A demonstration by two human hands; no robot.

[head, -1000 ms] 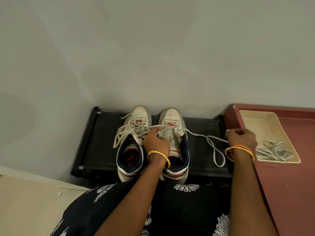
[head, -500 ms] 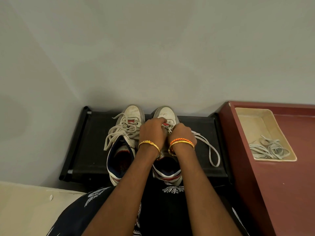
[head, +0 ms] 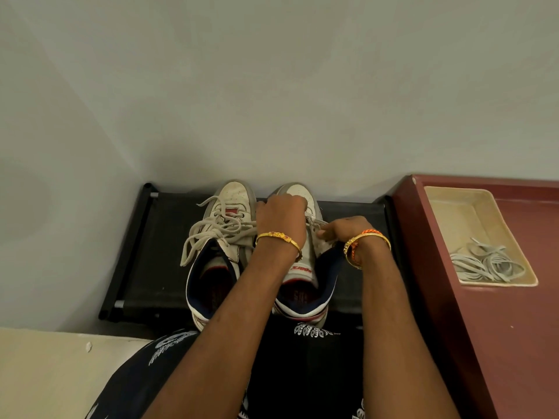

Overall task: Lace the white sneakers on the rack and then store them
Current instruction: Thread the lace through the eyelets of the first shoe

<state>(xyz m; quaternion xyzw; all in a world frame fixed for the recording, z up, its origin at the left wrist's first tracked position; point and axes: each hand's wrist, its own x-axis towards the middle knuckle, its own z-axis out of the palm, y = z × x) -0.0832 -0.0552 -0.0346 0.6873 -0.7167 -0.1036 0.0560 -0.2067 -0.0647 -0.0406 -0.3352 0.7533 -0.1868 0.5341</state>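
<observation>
The left hand [head: 279, 217] is curled over the forefoot of the right sneaker [head: 304, 252] and seems to grip its lace there; the right hand [head: 344, 229] pinches the lace [head: 314, 222] at an eyelet. To thread well, keep the lace flat and pull both sides even. Both sneakers sit on the black rack [head: 145, 252]; the left sneaker [head: 217, 246] touches alongside. The wall stands close behind and the maroon bench [head: 453, 297] hems in the right, so open room lies leftward.
</observation>
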